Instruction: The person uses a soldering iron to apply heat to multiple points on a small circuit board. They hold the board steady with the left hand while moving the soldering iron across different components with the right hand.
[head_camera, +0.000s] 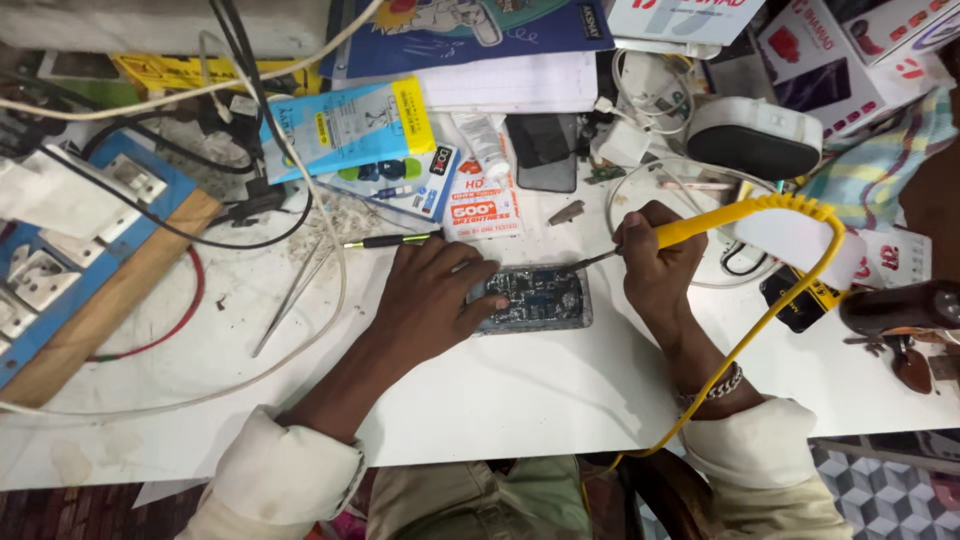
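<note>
Here the left hand (432, 298) lies palm-down, fingers spread, pinning the left end of the opened phone (533, 299); nothing is gripped, it just presses. The right hand (655, 262) is closed around the yellow handle of a soldering iron (700, 229), whose dark tip slants down-left to touch the phone's upper right edge.

The phone lies flat with its circuit board showing and its long axis running left-right across the white table (520, 400). It sits between the two hands: the left one is on it, the right is just beside its right end.

The iron's yellow cord (790, 290) loops right of the phone, then runs down toward the person's lap.

Left of the phone lie metal tweezers (290, 300). Up-left of it, touching the left hand's knuckles, is a thin green-handled screwdriver (392, 240).

Above the phone are a small white tube (483, 143), a blue and yellow packet (348, 128) and a dark handset (545, 150).

Far left of the phone is a blue switchboard (70, 250) with plugged cables.

Up-right of the phone are a white and black device (755, 137) and stacked boxes (850, 50); what the boxes contain cannot be told.
</note>
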